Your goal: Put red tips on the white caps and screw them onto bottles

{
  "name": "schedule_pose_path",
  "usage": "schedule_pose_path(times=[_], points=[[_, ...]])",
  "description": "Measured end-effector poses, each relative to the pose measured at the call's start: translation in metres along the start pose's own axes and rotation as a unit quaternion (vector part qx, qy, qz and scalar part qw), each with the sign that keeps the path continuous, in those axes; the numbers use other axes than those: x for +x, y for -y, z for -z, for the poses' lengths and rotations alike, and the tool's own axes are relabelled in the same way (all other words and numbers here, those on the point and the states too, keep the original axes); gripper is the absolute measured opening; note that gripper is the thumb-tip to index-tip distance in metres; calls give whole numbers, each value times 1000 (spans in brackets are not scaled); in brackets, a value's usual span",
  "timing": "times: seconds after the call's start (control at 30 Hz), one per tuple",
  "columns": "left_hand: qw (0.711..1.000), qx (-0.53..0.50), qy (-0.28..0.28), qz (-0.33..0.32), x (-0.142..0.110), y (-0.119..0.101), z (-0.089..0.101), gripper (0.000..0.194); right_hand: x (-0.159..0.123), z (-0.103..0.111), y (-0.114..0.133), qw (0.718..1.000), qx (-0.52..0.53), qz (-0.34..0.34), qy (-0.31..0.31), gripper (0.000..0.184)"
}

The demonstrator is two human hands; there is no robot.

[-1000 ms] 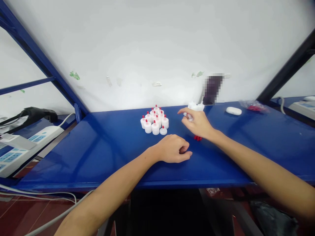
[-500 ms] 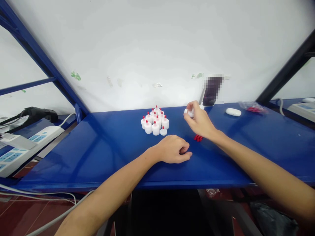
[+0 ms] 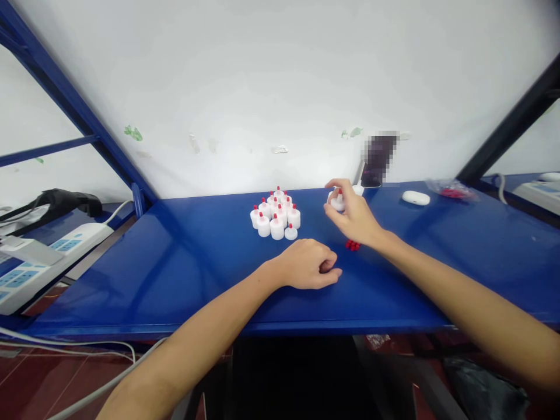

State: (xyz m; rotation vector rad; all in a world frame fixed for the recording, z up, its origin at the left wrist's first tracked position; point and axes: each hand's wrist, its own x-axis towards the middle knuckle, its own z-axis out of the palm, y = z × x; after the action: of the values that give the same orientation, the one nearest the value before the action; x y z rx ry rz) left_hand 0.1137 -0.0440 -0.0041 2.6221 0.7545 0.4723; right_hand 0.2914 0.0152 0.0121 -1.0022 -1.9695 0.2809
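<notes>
My right hand (image 3: 347, 211) is above the table, thumb and forefinger spread in a curve around a white lid with a red-tipped nozzle (image 3: 338, 202). The fingers look apart from it. My left hand (image 3: 310, 263) rests on the blue table (image 3: 210, 280), fingers loosely curled, with nothing showing in them. Left of my right hand stands a tight group of small white bottles (image 3: 277, 227) with red tips. A low white lid with a red tip (image 3: 291, 233) sits at their front right corner. Several small red caps (image 3: 352, 245) lie together below my right wrist.
A phone (image 3: 378, 160) on a stand leans by the wall behind my right hand. Further right are a white oval case (image 3: 416, 198) and a clear bag with red pieces (image 3: 452, 191). A power strip (image 3: 41, 268) lies at the left, beyond the blue frame post.
My right hand's fingers have opened from their pinch, and the lid's red tip now shows between them. The left hand stays where it was.
</notes>
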Motion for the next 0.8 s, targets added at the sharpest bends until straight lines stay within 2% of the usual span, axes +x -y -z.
schedule_pose_path(times=[0.23,0.33,0.53,0.8], points=[[1000,0,-5,-2,-1,1,-1,36,1,-1,2,999,-7,21,-28,20],[1000,-1,-5,-3,-1,1,0,36,0,0,2,998,-15,7,-56,13],[1000,3,-3,-3,0,0,0,36,0,2,5,999,-26,-36,-28,19],[1000,4,-4,-6,0,1,0,36,1,5,7,995,-62,-22,-79,21]])
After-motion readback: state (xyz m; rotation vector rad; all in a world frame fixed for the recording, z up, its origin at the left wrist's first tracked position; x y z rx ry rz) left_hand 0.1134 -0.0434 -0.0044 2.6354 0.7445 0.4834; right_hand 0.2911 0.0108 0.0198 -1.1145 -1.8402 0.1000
